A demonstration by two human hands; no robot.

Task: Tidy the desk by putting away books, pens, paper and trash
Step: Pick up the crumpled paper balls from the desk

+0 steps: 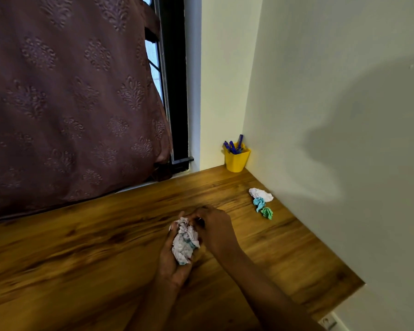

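- Left grip (pixel 171 266): palm up, low over table (pixel 81 247); fingers cupped round paper wad (pixel 185 242), holding it.
- Right grip (pixel 215 228): touching left grip; fingers curled onto wad's top edge, apparently pinching it in.
- Paper wad: white w/ blue-green patches, crumpled, between both grips. Cannot tell if it touches table.
- Loose trash, 3 pcs: white scrap (pixel 261 194), lt blue scrap (pixel 259 203), green scrap (pixel 267 212). In a touching row on table, fwd & right of right grip, near wall (pixel 344 139).
- Pen cup (pixel 236 161): yellow, blue pens (pixel 233 147) inside; well fwd of both grips, far table corner.
- Step (est.): trash gathering; pens look done, no books in view.
- Next (est.): right grip releases wad, reaches fwd-right for scraps; left must squeeze wad so nothing drops. No bin in view.
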